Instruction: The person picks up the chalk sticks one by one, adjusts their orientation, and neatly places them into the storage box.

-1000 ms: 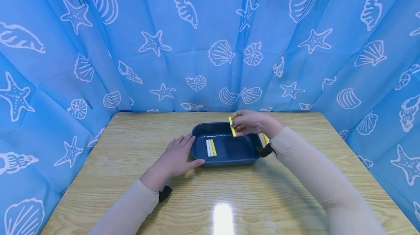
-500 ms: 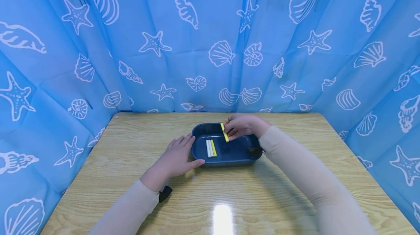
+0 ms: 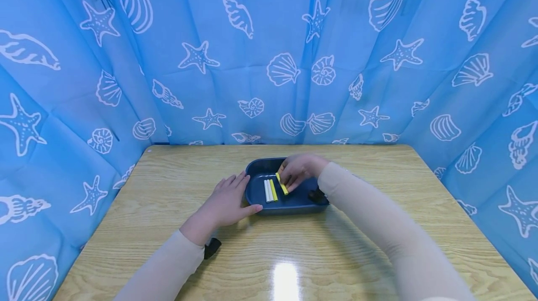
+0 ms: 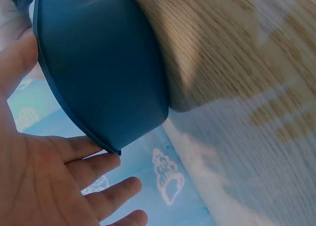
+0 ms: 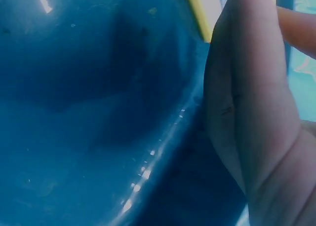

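Observation:
My right hand (image 3: 299,170) pinches a yellow chalk stick (image 3: 282,184) low inside a dark blue basin (image 3: 290,209). To its left, two white chalk sticks (image 3: 267,191) and one yellow chalk stick (image 3: 273,190) lie side by side on the basin floor. In the right wrist view only part of a yellow stick (image 5: 198,13) shows beyond the fingers. My left hand (image 3: 227,200) rests against the basin's left end, thumb at the near rim and fingers fairly straight. The left wrist view shows that hand (image 4: 54,171) touching the rim of the basin (image 4: 103,72).
The basin stands on a wood-grain table (image 3: 189,161). A blue curtain (image 3: 252,58) with white shell and starfish prints hangs behind and along both sides. The right sleeve (image 3: 374,217) crosses over the basin's right end and hides what lies there.
My right hand has moved left and down into the basin with the yellow chalk stick, close to the row. Yellow seen right of the basin earlier is now covered by the sleeve. Left hand unmoved.

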Tool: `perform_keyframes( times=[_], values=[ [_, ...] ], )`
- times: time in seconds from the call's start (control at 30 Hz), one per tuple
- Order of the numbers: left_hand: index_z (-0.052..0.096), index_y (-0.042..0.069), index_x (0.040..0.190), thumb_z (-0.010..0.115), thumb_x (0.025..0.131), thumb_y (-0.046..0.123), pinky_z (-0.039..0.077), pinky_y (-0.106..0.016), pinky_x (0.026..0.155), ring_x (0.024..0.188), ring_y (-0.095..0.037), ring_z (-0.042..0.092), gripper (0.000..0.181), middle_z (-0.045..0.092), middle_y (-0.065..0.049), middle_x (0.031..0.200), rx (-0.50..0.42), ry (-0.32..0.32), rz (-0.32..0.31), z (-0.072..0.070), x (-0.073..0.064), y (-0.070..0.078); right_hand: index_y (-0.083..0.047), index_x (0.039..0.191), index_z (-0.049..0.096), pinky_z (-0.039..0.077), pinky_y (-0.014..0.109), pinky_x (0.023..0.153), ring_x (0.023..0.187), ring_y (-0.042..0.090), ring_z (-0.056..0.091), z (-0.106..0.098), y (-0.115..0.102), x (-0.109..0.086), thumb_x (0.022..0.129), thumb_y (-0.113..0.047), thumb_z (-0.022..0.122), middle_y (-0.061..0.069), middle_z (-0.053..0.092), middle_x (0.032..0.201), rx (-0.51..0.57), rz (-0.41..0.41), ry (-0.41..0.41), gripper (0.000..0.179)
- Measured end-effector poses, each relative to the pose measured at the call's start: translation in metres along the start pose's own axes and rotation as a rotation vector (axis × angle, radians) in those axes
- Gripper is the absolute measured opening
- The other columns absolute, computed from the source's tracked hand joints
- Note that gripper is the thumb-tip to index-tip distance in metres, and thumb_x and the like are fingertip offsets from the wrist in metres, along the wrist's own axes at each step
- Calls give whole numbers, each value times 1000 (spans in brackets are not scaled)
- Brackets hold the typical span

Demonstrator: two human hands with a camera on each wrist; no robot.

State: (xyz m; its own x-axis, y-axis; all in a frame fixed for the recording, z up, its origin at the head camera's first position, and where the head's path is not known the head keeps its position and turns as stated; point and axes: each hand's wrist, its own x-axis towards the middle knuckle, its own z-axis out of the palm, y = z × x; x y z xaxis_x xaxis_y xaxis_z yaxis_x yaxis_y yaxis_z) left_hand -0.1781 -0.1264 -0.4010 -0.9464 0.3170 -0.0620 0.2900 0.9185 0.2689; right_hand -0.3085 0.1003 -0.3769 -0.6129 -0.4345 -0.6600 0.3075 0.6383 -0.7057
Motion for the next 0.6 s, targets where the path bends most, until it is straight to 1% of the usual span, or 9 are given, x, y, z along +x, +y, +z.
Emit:
perform_keyframes(
  times=[0.13,0.23,0.43,0.6],
  values=[
    [29,3,157,60,90,66,16,-55,121,149,-40,24,97,25,-15,163,-5,-2,3,-1,0,0,3,113,56,61,32,70,73,22,63,4,1,8,91,6,61,16,58,94,0,30,10,22],
    [29,3,157,61,90,65,16,-56,121,148,-40,24,97,26,-16,163,-11,0,5,-2,0,0,3,117,59,61,31,70,73,21,64,7,2,13,91,5,62,17,61,96,-8,65,28,26],
    [29,3,157,61,90,65,16,-56,121,148,-40,24,96,25,-16,163,-22,0,10,-2,-1,0,3,116,65,60,30,73,76,21,67,13,3,20,92,2,64,19,66,103,-20,122,52,24],
    [30,2,157,61,91,64,17,-57,120,148,-41,25,96,26,-16,163,-34,10,16,-1,-1,-1,5,115,66,60,29,72,75,20,67,17,2,21,91,3,63,20,67,104,-14,131,78,24]
  ],
)
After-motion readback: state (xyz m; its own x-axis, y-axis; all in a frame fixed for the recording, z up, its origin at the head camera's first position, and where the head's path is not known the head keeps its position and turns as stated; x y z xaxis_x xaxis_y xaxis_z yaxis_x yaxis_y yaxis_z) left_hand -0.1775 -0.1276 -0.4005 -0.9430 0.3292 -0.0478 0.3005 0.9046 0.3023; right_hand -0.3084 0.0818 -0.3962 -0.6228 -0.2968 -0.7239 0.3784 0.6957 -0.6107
